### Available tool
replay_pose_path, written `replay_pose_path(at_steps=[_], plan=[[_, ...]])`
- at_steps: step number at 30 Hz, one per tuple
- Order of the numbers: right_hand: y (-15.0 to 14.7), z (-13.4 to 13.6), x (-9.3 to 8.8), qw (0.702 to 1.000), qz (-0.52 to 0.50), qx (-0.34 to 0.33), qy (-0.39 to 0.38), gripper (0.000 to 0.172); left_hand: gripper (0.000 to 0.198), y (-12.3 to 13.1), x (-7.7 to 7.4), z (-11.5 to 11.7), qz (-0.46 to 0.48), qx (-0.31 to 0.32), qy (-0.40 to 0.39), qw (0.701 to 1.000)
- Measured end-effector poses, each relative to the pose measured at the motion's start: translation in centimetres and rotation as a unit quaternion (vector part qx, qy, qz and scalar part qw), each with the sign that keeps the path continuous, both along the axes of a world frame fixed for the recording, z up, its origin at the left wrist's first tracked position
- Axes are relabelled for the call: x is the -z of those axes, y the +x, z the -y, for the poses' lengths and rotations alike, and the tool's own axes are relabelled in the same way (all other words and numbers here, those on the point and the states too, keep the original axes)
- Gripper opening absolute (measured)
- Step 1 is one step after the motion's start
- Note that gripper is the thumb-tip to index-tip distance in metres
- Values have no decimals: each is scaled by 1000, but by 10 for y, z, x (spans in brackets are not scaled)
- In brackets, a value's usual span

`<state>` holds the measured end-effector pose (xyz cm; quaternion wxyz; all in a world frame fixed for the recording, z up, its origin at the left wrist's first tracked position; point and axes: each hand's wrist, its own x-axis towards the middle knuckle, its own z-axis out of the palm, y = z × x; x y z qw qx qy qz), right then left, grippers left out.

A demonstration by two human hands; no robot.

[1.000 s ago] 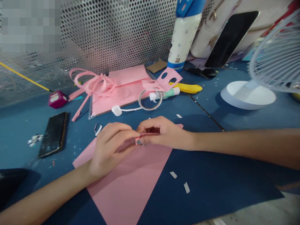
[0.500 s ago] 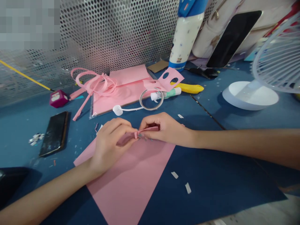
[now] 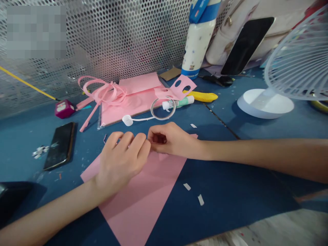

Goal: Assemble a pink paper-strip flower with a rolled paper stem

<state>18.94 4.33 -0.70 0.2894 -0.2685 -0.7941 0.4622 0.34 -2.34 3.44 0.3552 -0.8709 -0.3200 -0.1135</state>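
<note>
My left hand [image 3: 124, 155] is closed with its back turned up, and its knuckles hide the fingertips. Against it, my right hand [image 3: 174, 141] makes a pinch with thumb and forefinger. Between the two hands is a small pink paper piece [image 3: 163, 156], almost wholly covered by fingers; only a pale bit shows under the right hand. Beneath both hands a large pink paper sheet [image 3: 143, 205] lies aslant on the blue table.
Beyond the hands are a tape roll [image 3: 163, 119], a glue stick [image 3: 186, 101], a yellow cutter [image 3: 206, 96] and curled pink strips [image 3: 102, 92]. A phone [image 3: 60, 146] lies left; a small fan [image 3: 266, 106] stands right. White paper scraps [image 3: 201, 200] lie near the sheet.
My left hand has rolled over so that its back now faces up, covering the pink piece that showed between the fingertips. The right fingers have curled in more. The view has shifted slightly.
</note>
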Motion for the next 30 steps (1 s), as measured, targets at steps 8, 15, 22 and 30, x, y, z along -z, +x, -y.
replay_pose_path(at_steps=[8,15,22,30], plan=[[0,-1,-2,999,32,-23,-14,10,22,-3,-3,-3,12,3,-34,999],[1,-4,1,999,41,-19,-16,9,24,-7,0,-5,24,6,-57,998],[-2,-1,2,1000,4,18,-17,14,24,-2,0,-6,-7,16,5,1000],[-2,0,-1,999,-6,18,-35,15,30,3,-2,-6,-15,16,33,999]])
